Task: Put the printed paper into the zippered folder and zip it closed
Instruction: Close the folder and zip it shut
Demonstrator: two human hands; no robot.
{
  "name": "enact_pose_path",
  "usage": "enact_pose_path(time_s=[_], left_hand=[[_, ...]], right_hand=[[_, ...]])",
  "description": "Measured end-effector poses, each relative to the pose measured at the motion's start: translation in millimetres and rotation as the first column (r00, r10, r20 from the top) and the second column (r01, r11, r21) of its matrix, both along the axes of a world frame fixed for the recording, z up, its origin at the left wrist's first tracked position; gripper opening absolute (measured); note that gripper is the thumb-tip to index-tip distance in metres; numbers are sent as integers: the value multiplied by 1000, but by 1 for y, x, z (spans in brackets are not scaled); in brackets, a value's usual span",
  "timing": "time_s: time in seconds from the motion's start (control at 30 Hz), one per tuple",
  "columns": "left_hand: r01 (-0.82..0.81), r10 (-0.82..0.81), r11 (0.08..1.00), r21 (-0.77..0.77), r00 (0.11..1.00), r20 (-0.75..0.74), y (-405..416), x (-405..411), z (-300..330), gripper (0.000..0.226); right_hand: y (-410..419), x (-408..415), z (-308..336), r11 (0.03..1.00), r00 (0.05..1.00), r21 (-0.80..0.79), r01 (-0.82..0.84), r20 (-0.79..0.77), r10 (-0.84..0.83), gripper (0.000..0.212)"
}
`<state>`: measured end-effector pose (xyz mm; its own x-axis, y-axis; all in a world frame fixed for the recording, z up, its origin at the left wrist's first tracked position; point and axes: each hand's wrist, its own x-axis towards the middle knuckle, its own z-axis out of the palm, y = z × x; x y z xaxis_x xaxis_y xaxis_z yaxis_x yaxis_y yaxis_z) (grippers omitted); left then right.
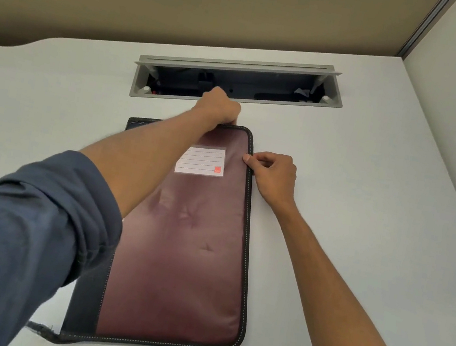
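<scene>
Maroon zippered folder (183, 244) flat on the white desk (368, 197), left hand (220, 107) fisted on its far top edge, right hand (273, 174) pinching the right zipper edge (label (201, 160) just left of those fingertips), printed paper not visible.

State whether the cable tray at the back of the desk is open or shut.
Open: the cable tray has its lid raised, with dark cables visible inside.
</scene>
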<state>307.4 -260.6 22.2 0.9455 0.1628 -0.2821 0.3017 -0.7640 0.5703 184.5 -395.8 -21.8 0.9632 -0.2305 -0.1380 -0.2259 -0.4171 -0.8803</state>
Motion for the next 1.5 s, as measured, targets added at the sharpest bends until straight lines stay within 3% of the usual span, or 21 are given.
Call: enact_pose_path(time_s=[0.1,0.47,0.7,0.87,1.0,1.07,1.2,1.3,1.5], left_hand=[[-30,28,999,-35,997,-66,22,4,1,9],[-101,94,993,-66,991,-99,114,4,-4,14],[-235,234,972,-20,970,-68,165,-1,-8,56],[-265,266,964,37,964,-22,189,-8,-12,26],[-291,291,957,16,957,26,194,-17,-22,25],[-275,274,961,23,961,46,193,-27,-25,23],[-240,216,951,196,967,136,188,-65,-25,48],[-200,174,947,253,977,121,185,-101,-28,63],[-20,4,997,80,981,196,180,-197,-36,80]], right_hand=[[0,0,0,1000,1000,-13,-6,-1,6,23],[1,0,3,999,1000,-41,-9,-22,8,25],[1,0,3,999,1000,-32,-6,-28,5,25],[2,1,1,999,999,-39,18,-32,-19,27],[4,1,0,998,999,-55,20,-30,-21,27],[5,-1,-1,998,999,-64,30,-14,-31,26],[10,-14,-1,995,997,-70,67,33,-65,30],[10,-34,-1,990,998,-129,63,30,-59,37],[18,-94,-6,960,994,-264,-91,32,103,72]])
